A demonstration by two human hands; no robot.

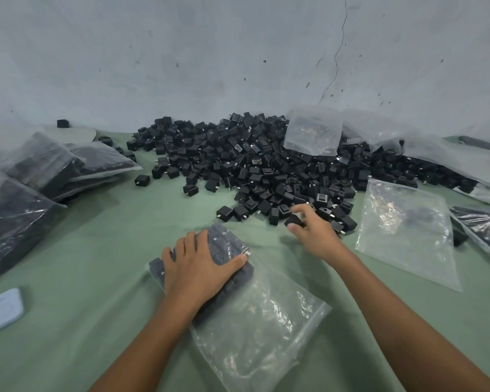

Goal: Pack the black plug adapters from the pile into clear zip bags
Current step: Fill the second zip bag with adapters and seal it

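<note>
A big pile of black plug adapters (255, 162) lies on the green table against the wall. A clear zip bag (255, 321) lies in front of me, its far end filled with rows of adapters. My left hand (198, 267) rests flat on that filled end, fingers spread, pressing it down. My right hand (311, 230) is at the pile's near edge and pinches one black adapter (293, 221) between thumb and fingers.
Filled bags of adapters (40, 176) are stacked at the left. An empty clear bag (408, 233) lies at the right, another (313, 131) rests on the pile. A white phone (0, 309) sits at the left edge. More plastic bags (450, 154) lie at the far right.
</note>
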